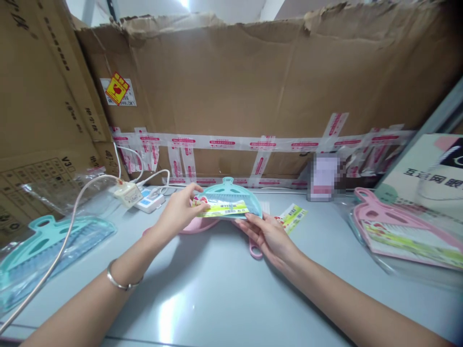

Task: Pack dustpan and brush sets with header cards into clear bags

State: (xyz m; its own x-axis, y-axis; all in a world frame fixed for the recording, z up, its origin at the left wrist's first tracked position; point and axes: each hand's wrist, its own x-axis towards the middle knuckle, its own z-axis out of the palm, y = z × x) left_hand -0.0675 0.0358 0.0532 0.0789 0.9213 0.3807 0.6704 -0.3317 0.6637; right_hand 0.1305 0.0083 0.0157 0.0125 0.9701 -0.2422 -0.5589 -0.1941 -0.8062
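A teal dustpan and brush set [231, 193] is held up over the table between both hands. Across its front lies a yellow-green printed label [226, 207]. My left hand [183, 205] pinches the label's left end with its thumb in front; whether the fingers also grip the pan's edge is hard to tell. My right hand [267, 238] closes on the lower right edge of the dustpan, thumb on top and fingers below. Partly hidden underneath is a pink dustpan [198, 225], with a pink handle loop [255, 251] showing beside my right fingers.
Another label [294, 218] lies right of my hand. Bagged sets lie to each side: a teal dustpan [54, 246] left, a pink dustpan [405, 226] right. A white cable [74, 212] runs from a power adapter [128, 193]. A phone [323, 178] leans against a large carton [224, 91].
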